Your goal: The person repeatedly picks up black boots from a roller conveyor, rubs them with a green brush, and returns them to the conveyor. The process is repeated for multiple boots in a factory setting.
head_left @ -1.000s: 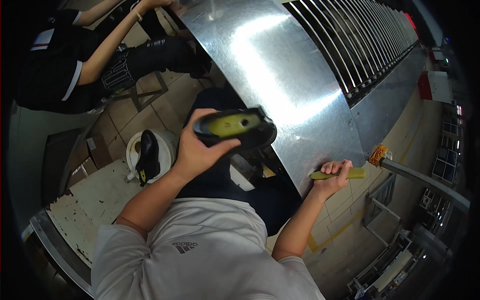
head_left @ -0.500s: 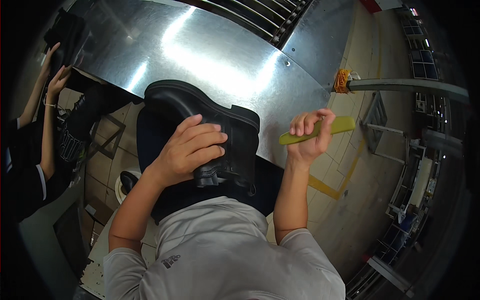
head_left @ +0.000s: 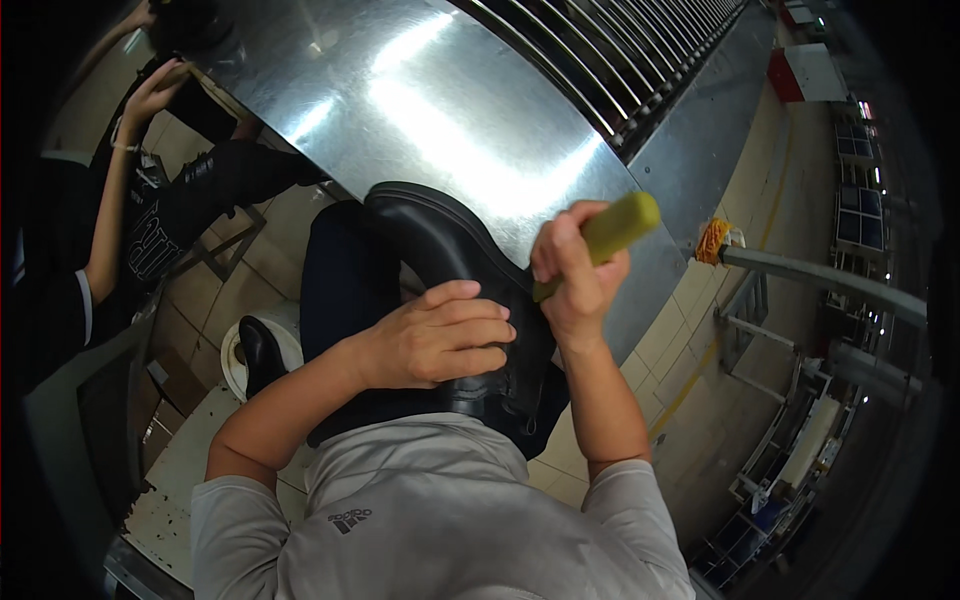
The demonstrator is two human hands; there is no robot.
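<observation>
- Starting at the far left, a co-worker's raised hand (head_left: 150, 92) and dark sleeve show beside the shiny metal surface (head_left: 420, 110); that person sits apart from the work described below.
- Lower left, a white bucket (head_left: 262, 340) stands on the tiled floor (head_left: 200, 300) with a second black shoe (head_left: 262, 355) poking out of it, untouched.
- The left hand (head_left: 440, 340) lies flat and spread over the black boot (head_left: 450, 250), fingers stretched across its upper, pressing it down onto the lap rather than closing round it. Half a second ago this hand was curled more tightly over the same boot, and a second ago it held the boot turned sole-up, showing a yellow-green tread. So the boot has been flipped and settled, with the toe now pointing away toward the metal surface.
- The boot itself rests on the person's thighs, just under the edge of the surface, its rounded toe cap uppermost and glossy.
- The right hand (head_left: 578, 275) is shut in a fist round a yellow-green handle (head_left: 615, 228), whose free end sticks up and to the right. Earlier it hung lower and farther out to the side; now it has come in to touch the boot's side. The working end of the tool is hidden behind the fist and boot, so I cannot tell what it is.
- By my judgement, the turning is finished and work on the boot's upper is beginning.
- Far right, a grey pipe (head_left: 820, 280) with an orange fitting (head_left: 712, 240) crosses the floor.
</observation>
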